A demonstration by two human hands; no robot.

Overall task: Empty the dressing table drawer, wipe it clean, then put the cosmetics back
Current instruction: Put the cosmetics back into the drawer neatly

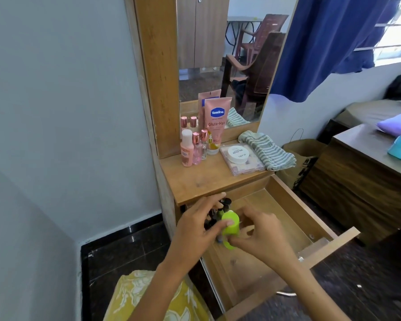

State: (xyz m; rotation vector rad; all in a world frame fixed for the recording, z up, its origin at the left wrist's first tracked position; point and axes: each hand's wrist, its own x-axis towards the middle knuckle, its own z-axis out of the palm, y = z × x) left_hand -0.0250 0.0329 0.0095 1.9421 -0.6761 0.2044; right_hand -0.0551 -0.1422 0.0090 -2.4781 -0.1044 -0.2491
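Note:
The wooden drawer (285,205) of the dressing table is pulled out wide. Both hands are over its back left corner. My left hand (195,225) and my right hand (259,237) both grip a small lime-green bottle (229,224) between them. Behind the bottle, several dark-capped cosmetics (225,202) stand in the drawer corner, partly hidden by my left hand. On the table top (206,179) stand a pink Vaseline tube (217,121), small pink bottles (192,147), a clear palette case (248,164) with a white round jar (237,154) on it, and a striped folded cloth (267,149).
A mirror (227,59) rises behind the table top. A grey wall is on the left and a dark tiled floor below. A woven bag (303,156) and a wooden bed frame (361,181) stand to the right. A blue curtain (329,42) hangs above.

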